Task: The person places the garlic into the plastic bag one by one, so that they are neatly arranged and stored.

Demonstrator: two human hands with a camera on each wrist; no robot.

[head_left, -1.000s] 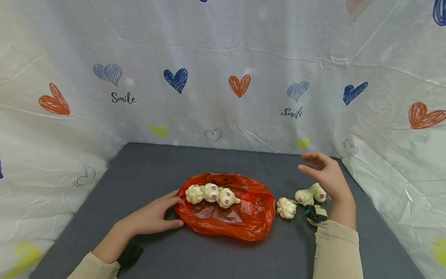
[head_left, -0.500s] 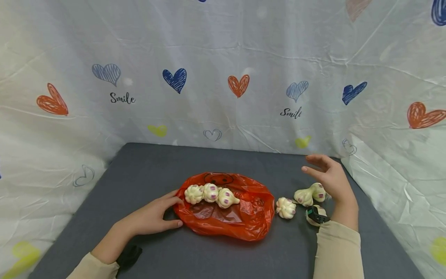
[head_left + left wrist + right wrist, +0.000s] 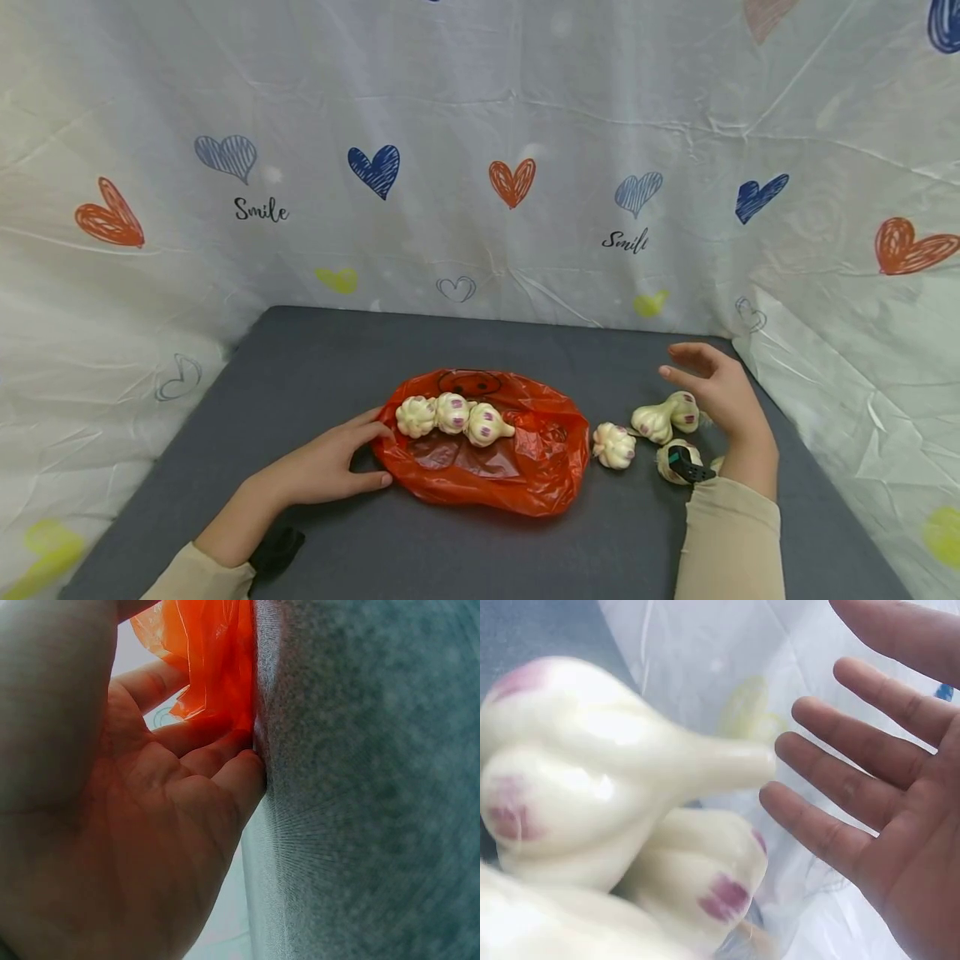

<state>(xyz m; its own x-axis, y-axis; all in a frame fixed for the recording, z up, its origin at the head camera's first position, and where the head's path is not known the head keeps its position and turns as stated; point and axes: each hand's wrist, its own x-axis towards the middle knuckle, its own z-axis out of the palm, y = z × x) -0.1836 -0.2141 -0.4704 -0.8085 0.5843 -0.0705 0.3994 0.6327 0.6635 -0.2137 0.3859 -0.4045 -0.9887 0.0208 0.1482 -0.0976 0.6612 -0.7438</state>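
Observation:
An orange-red plastic bag [image 3: 525,475] lies spread on the table, with three garlic bulbs [image 3: 452,413] in a row inside it. At its left edge, my left hand [image 3: 330,458] holds the bag, fingers bent against the thin plastic [image 3: 217,660] in the left wrist view. My right hand [image 3: 720,396] hovers above the loose garlic at the right, fingers spread and holding nothing. There, a paired-looking bulb [image 3: 654,422], a rounder one [image 3: 614,446] and others lie close together, partly hidden by the right wrist. One long-necked bulb [image 3: 570,772] points toward my right fingertips.
The dark grey table [image 3: 330,350] reaches back to a white sheet [image 3: 450,83] printed with hearts and "Smile" words. A black wrist device [image 3: 690,464] overlaps one loose bulb in the head view. Another dark strap [image 3: 276,552] hangs at the left wrist.
My right hand has drifted slightly right and toward me, uncovering more of the loose garlic. The left hand, the bag and the bulbs in it stay as they were.

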